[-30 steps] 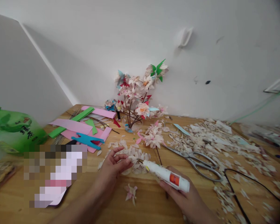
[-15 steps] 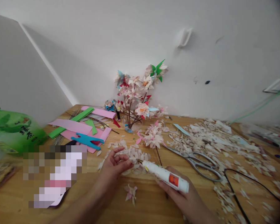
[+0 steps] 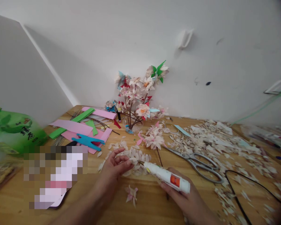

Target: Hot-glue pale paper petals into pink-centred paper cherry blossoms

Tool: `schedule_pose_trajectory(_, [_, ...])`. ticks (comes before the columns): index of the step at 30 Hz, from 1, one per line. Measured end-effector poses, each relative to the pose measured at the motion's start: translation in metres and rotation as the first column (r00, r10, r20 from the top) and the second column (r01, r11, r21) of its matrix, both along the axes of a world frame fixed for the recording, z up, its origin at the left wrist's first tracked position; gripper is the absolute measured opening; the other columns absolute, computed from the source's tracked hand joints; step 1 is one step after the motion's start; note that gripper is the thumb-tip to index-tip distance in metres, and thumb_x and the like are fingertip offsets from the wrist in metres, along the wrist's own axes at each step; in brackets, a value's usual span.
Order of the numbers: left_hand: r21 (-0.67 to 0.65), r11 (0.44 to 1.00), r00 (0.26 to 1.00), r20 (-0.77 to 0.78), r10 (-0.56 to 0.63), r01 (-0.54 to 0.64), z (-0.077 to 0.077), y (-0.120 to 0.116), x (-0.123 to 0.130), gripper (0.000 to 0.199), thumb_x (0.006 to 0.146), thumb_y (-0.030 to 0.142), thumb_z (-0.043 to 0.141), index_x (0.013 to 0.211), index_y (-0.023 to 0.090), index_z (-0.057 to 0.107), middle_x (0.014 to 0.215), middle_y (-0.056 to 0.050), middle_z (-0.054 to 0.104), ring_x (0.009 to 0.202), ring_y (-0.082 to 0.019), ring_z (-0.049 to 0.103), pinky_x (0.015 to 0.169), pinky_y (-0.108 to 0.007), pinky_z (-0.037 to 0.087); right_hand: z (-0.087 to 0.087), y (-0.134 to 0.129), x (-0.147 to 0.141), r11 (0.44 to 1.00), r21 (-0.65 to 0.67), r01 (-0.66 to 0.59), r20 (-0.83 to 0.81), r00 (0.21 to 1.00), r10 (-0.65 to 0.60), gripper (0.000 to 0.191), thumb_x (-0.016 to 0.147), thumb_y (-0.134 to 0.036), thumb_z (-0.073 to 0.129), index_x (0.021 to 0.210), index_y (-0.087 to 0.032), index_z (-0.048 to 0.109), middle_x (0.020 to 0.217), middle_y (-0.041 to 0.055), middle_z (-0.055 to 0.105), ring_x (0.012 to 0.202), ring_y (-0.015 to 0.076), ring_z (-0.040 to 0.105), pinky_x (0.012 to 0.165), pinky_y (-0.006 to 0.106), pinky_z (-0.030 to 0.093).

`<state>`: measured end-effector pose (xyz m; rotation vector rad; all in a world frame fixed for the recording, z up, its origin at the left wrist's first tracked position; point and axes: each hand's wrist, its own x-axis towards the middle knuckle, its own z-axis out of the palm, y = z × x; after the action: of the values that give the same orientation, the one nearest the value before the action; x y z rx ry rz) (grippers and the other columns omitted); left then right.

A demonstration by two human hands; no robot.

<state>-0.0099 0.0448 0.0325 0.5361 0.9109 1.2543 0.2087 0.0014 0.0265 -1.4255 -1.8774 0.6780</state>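
Note:
My right hand point(image 3: 181, 197) is wrapped round a white glue tube point(image 3: 162, 175) with an orange label, its narrow end pointing to the left. Close to that end, my left hand point(image 3: 115, 165) pinches a pale petal point(image 3: 133, 161) between thumb and finger. Tube tip and petal look almost in contact, but I cannot tell whether they touch. Behind the left fingers lies a heap of loose white petals point(image 3: 140, 153). A small pinkish flower point(image 3: 131, 194) rests on the table in front of the hands. Beyond the tube sits a larger petal flower point(image 3: 154, 140) on a brown stem.
Grey scissors point(image 3: 199, 164) lie right of the tube, beside scattered petals point(image 3: 208, 140) and a black cable point(image 3: 236, 197). Finished flowers stand in a clear cup point(image 3: 133, 127) by the wall. Coloured paper strips point(image 3: 71, 126), a green bottle point(image 3: 14, 131) and a blurred-out object point(image 3: 58, 178) are left.
The glue tube and my right hand have shifted very slightly to the right. My left hand holds nearly the same place.

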Motion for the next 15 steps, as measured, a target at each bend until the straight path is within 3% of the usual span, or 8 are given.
schedule_pose_trajectory(8, [-0.117, 0.992, 0.995, 0.087, -0.038, 0.048, 0.012, -0.003, -0.004, 0.038, 0.068, -0.003, 0.062, 0.1, 0.015, 0.052, 0.072, -0.001, 0.065, 0.065, -0.009, 0.065, 0.068, -0.02, 0.056, -0.007, 0.007, 0.027, 0.996, -0.025, 0.091, -0.026, 0.995, -0.092, 0.018, 0.075, -0.038, 0.058, 0.077, -0.021, 0.066, 0.071, 0.0018, 0.071, 0.067, 0.0227, 0.066, 0.061, 0.029, 0.054])
schedule_pose_trajectory(15, [-0.067, 0.996, 0.991, 0.124, -0.043, 0.052, 0.014, 0.001, -0.011, 0.035, 0.071, -0.004, 0.059, 0.1, 0.015, 0.051, 0.077, -0.002, 0.065, 0.068, -0.01, 0.066, 0.069, -0.02, 0.056, -0.01, 0.014, 0.073, 0.971, -0.11, 0.212, -0.035, 0.976, -0.217, 0.03, 0.068, -0.042, 0.064, 0.085, -0.019, 0.071, 0.085, 0.006, 0.075, 0.078, 0.0293, 0.068, 0.071, 0.038, 0.055])
